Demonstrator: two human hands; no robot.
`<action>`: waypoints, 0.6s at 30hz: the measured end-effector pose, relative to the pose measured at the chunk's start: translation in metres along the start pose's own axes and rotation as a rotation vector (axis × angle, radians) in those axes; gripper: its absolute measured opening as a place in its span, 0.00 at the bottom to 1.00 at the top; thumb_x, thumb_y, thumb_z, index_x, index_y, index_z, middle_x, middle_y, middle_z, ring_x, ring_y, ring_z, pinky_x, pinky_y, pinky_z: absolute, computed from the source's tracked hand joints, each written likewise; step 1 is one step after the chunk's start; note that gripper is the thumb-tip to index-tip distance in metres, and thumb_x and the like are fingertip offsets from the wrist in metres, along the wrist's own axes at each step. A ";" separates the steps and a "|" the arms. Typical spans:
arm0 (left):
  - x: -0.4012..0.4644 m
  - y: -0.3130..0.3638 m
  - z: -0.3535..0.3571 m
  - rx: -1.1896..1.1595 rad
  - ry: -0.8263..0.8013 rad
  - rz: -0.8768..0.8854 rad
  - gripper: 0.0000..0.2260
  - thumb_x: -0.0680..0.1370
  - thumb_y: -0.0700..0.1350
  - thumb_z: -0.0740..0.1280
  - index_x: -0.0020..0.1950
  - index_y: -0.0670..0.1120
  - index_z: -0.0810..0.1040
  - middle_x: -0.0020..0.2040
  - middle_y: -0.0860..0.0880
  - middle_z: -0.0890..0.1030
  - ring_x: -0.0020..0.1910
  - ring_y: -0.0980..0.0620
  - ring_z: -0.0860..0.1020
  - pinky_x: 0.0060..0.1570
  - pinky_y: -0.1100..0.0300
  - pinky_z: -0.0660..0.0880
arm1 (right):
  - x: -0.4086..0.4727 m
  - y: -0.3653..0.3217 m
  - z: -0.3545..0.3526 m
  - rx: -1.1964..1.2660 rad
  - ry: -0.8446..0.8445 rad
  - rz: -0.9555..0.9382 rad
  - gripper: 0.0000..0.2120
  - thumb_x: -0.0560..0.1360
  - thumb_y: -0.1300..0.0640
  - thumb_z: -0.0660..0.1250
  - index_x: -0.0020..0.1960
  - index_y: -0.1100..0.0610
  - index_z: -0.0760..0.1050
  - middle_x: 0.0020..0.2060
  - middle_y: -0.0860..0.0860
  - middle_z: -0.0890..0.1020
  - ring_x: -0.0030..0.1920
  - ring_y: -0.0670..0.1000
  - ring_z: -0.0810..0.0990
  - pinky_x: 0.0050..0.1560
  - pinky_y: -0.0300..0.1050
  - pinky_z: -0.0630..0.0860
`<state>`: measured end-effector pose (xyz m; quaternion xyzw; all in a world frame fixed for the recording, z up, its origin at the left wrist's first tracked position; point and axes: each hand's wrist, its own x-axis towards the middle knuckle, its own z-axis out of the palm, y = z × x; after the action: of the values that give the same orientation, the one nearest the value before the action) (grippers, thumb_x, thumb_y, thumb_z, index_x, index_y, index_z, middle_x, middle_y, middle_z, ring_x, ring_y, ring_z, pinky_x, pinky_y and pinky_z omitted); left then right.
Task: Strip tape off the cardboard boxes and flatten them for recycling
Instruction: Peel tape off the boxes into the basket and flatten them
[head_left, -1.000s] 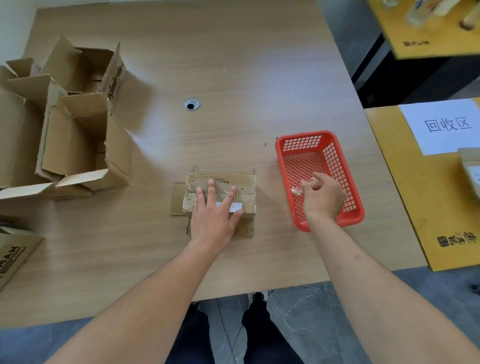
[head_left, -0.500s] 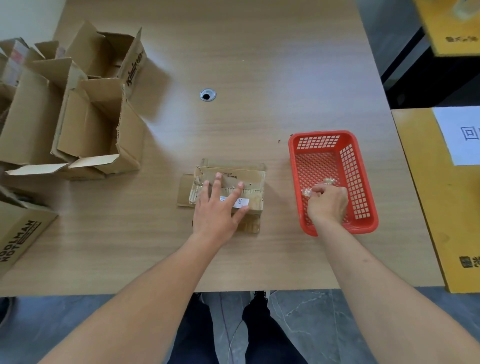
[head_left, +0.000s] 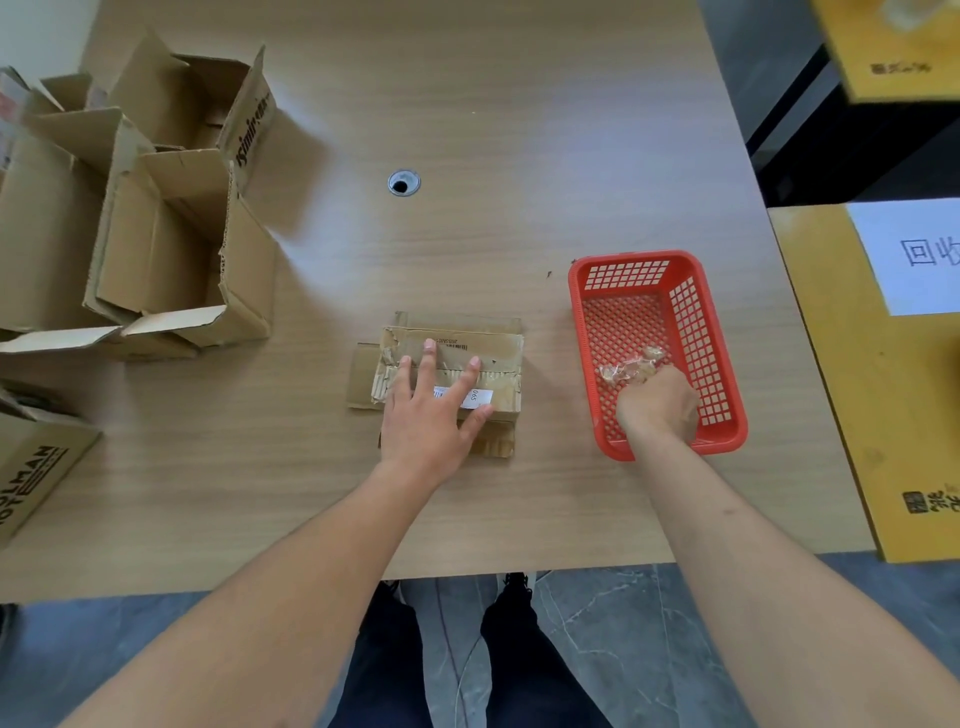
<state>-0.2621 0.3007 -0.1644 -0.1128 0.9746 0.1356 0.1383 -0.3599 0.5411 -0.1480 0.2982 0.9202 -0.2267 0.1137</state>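
Cardboard box (head_left: 488, 358) under left hand (head_left: 431, 415)

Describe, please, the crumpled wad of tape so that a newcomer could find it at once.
Start at the wooden table and find the red basket near its right edge. Inside, at the right hand fingertips, lies the wad of tape. It is the only thing in the basket, clear, crinkled and glossy, unlike the brown flattened box under the left hand.
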 end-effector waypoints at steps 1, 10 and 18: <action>0.000 0.000 -0.001 -0.002 -0.005 0.000 0.27 0.81 0.70 0.50 0.79 0.71 0.49 0.84 0.49 0.41 0.82 0.39 0.44 0.78 0.44 0.52 | 0.001 0.002 -0.001 -0.016 -0.015 0.037 0.14 0.79 0.57 0.66 0.63 0.62 0.77 0.61 0.61 0.80 0.61 0.65 0.79 0.60 0.56 0.76; 0.001 0.000 -0.004 0.002 -0.035 -0.002 0.27 0.81 0.70 0.49 0.80 0.70 0.49 0.84 0.49 0.40 0.82 0.39 0.44 0.78 0.44 0.51 | -0.003 0.003 -0.005 -0.002 0.120 -0.065 0.13 0.81 0.57 0.64 0.62 0.61 0.78 0.62 0.57 0.71 0.52 0.61 0.79 0.58 0.55 0.76; 0.003 0.002 -0.008 -0.014 -0.061 -0.002 0.27 0.81 0.69 0.52 0.79 0.70 0.50 0.84 0.49 0.41 0.82 0.40 0.43 0.78 0.45 0.52 | -0.029 -0.022 0.024 0.263 -0.007 -0.873 0.09 0.78 0.65 0.69 0.57 0.60 0.84 0.49 0.55 0.84 0.48 0.55 0.83 0.54 0.40 0.75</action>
<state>-0.2670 0.2994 -0.1576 -0.1107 0.9688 0.1457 0.1671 -0.3479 0.4992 -0.1509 -0.1067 0.9228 -0.3693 -0.0281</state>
